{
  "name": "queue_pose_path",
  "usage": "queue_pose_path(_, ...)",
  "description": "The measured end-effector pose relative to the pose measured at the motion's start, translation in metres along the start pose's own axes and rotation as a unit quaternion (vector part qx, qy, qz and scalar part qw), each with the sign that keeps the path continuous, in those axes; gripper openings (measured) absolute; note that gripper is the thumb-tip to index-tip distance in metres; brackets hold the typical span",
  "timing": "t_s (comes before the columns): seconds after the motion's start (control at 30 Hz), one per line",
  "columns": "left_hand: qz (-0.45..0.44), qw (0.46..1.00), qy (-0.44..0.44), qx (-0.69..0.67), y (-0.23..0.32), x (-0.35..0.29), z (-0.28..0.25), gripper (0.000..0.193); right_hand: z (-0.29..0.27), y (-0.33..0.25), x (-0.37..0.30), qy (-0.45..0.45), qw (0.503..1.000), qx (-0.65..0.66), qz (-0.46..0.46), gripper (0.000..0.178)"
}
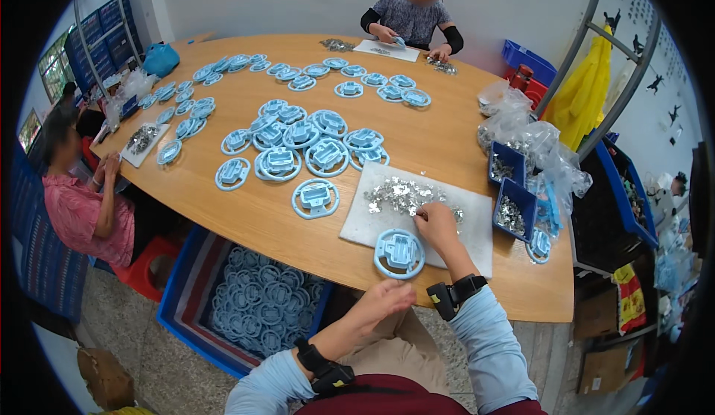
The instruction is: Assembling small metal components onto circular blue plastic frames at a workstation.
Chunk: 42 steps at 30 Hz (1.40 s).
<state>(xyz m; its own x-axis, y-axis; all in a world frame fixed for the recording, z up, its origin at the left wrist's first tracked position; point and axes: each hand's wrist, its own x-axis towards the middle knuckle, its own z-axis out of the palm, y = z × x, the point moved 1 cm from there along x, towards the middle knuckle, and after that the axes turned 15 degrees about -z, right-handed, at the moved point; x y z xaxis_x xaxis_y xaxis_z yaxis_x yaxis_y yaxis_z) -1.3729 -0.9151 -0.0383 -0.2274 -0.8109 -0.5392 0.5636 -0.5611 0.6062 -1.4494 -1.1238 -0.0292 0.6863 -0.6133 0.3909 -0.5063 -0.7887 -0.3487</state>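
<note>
A light-blue plastic toy steering wheel (399, 254) lies at the front edge of a white board (356, 223). Just below it is my left hand (383, 301), fingers stretched out and loosely together, holding nothing that I can see. Fingertips of my right hand (438, 225) are pinched down at the near edge of a pile of small shiny metal pieces (402, 194) on the board. Whatever they grip is hidden. Left of the board sits another blue wheel (315, 198), with a heap of such wheels (300, 135) behind it.
Two blue bins (515, 209) of metal pieces and plastic bags (547, 154) stand to the right. A large blue crate (182, 307) of wheels is on the floor at left. Co-workers sit at the far side (410, 13) and left (86, 199), each with a board of metal pieces.
</note>
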Motion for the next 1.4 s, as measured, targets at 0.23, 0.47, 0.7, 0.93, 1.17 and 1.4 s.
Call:
queue_pose_path(0.23, 0.105, 0.949, 0.059, 0.290, 0.025, -0.008, -0.015, 0.026, -0.013, 0.003, 0.004, -0.042, 0.995, 0.079, 0.041, 0.011)
queue_pose_path(0.47, 0.414, 0.621, 0.280, 0.604, 0.058, 0.015, -0.027, 0.067, -0.034, -0.007, -0.037, -0.047, 0.991, -0.012, -0.124, 0.011)
queue_pose_path(0.7, 0.389, 0.615, 0.285, 0.624, 0.060, 0.027, -0.034, 0.073, -0.023, -0.013, -0.030, -0.040, 0.996, 0.063, 0.040, 0.012)
queue_pose_path(0.93, 0.370, 0.655, 0.278, 0.597, 0.060, 0.028, -0.032, 0.071, -0.021, -0.010, -0.028, -0.056, 0.989, 0.133, 0.018, 0.012)
queue_pose_path(1.17, 0.353, 0.668, 0.295, 0.585, 0.058, 0.034, -0.034, 0.072, -0.017, -0.041, -0.040, -0.008, 0.957, 0.287, -0.027, 0.010)
queue_pose_path(1.4, 0.355, 0.668, 0.303, 0.580, 0.058, 0.033, -0.033, 0.073, -0.007, -0.045, -0.042, 0.028, 0.960, 0.278, -0.029, 0.008)
